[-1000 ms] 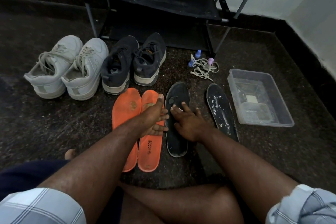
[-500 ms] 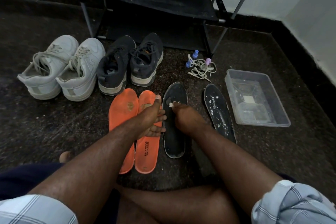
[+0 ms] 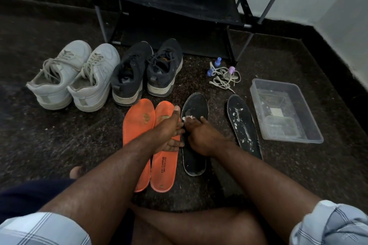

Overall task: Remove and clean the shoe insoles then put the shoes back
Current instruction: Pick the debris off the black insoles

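Note:
Four insoles lie on the dark floor in front of me. My left hand (image 3: 169,131) lies across the right orange insole (image 3: 165,171), thumb stretched forward, fingers touching the left edge of a black insole (image 3: 196,105). My right hand (image 3: 201,135) is on that black insole, fingertips pressing a small white smear near its toe end. The other orange insole (image 3: 137,125) lies to the left. A second black insole (image 3: 243,125), spotted with white blobs, lies to the right. Behind them stand the white shoes (image 3: 73,77) and the dark shoes (image 3: 147,71).
A clear plastic tub (image 3: 306,105) holding some water sits on the right. Loose laces (image 3: 225,77) and small blue and purple caps lie behind the black insoles. A black shoe rack (image 3: 169,0) stands against the wall. My bare legs fill the foreground.
My right hand went from lying flat with spread fingers on the black insole to fingertips drawn together further toward its toe. My left hand has stayed in place.

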The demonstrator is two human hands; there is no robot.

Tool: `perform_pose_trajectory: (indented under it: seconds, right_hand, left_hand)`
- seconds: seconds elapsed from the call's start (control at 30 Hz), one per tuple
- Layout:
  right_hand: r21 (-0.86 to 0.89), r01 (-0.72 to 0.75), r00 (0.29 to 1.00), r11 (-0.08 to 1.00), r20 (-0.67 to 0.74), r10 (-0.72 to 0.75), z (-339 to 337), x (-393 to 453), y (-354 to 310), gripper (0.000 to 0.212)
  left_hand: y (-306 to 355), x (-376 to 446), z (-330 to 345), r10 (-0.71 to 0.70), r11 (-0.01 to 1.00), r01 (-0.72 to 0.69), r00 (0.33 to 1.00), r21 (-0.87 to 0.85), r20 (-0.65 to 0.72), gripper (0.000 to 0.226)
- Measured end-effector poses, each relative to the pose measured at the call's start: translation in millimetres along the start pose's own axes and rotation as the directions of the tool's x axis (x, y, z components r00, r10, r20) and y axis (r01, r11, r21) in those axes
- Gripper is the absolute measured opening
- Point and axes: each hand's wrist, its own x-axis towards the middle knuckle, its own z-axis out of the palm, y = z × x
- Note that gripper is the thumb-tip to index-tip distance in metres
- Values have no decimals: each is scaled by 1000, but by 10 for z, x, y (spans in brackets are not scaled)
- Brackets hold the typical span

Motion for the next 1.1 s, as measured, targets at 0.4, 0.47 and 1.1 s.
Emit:
perform_pose_trajectory:
  seconds: [0.4,0.47,1.1]
  right_hand:
    - [-25,-111,994,993,-11,111,-105,295,249,65]
    - [-29,-221,975,975,-24,221,-146,377,338,64]
    - [2,-291,956,957,29,290,-269,685,462,64]
  left_hand:
    - [8,29,-15,-13,1000,13,1000,-12,0,88]
    - [-1,25,-12,-16,1000,16,1000,-20,-2,88]
    - [0,63,-29,-20,999,20,1000,-27,-15,87]
